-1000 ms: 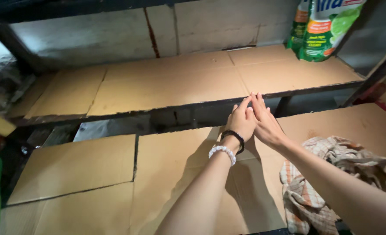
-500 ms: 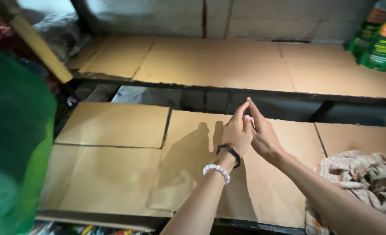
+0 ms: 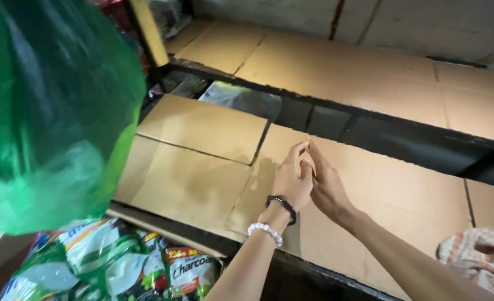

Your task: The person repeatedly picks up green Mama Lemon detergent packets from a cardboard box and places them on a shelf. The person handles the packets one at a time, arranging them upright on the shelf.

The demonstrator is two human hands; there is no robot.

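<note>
Two hands, left hand (image 3: 292, 181) and right hand (image 3: 326, 187), pressed together, seemingly empty, above cardboard sheets (image 3: 414, 195).

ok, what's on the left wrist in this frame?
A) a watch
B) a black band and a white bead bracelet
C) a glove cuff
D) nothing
B: the left hand, pressed against the right hand over the cardboard sheet, shows a black band and a white bead bracelet at the wrist.
</note>
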